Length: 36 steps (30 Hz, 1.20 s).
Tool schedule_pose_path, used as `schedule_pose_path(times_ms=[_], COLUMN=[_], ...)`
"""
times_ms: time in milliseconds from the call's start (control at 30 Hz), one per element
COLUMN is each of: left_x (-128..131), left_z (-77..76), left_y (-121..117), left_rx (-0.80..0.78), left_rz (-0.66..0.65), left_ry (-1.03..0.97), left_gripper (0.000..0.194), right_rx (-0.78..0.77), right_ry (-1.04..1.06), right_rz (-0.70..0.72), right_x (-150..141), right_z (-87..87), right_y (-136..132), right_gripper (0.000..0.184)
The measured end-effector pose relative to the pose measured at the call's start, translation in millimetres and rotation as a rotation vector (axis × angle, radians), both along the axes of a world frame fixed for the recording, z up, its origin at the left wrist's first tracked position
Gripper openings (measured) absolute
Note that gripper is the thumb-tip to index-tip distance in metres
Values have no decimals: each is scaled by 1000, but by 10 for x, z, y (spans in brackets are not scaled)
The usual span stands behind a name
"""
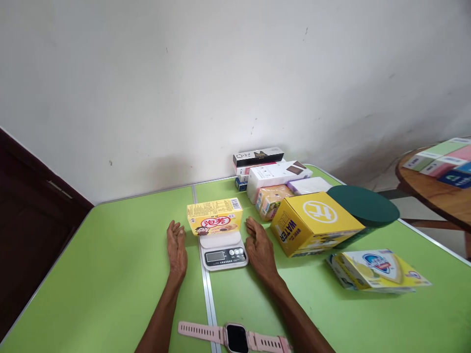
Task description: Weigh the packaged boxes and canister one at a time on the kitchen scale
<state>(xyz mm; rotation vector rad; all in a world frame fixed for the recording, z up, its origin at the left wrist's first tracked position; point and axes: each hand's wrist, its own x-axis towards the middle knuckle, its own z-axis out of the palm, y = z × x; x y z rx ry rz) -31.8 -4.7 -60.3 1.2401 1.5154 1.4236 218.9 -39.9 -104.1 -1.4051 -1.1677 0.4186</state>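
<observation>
Plain off-white wall [235, 73] behind, scuffed and marked, with soft even daylight and a faint shadow low on it. Bright green folding worktop [110, 255] with a metal seam down the middle and pale edge trim butts against the wall. Dark brown door or cabinet [33, 215] at left; round wooden table [434, 193] at right over a pale floor [423, 215].
</observation>
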Motion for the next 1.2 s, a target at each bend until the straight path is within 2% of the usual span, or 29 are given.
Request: schedule_pose_path(times_ms=[167,300,400,467,567,633,767,867,933,1067,1200], left_x=[76,145,210,266,371,451,608,738,836,1003,1083], left_z=[106,121,159,239,398,461,390,267,210,165,183], left_y=[-136,-225,-268,-335,-553,-774,-1273,-1554,-1650,-1656,-1582], left_rx=[185,309,351,377,435,457,394,231,126,39,-1], left_rz=[-64,-204,-259,-259,-254,-270,-381,-585,-723,-840,-925], left_ry=[205,403,424,417,411,407,412,380,337,356,404], left_gripper=[73,71,70,69,69,70,78,80,81,89,93], right_rx=[106,158,166,178,204,200,106,14,-50,-118,-146], right_ry=[-149,-211,-190,-170,-143,-126,-111,-148,-200,-312,-358], right_rz=[34,119,143,132,88,25,-128,-190,-233,-346,-474], right_x=[-114,-247,-278,-291,-313,-287,-2,342,532,688,702], right_z=[154,253,361,474,643,696,583,395,290,194,181], right_y=[-74,-100,-127,-194,-407,-628,-1187,-1562,-1716,-1773,-1686], right_gripper=[80,88,92,94,95,93,86,81,81,83,73])
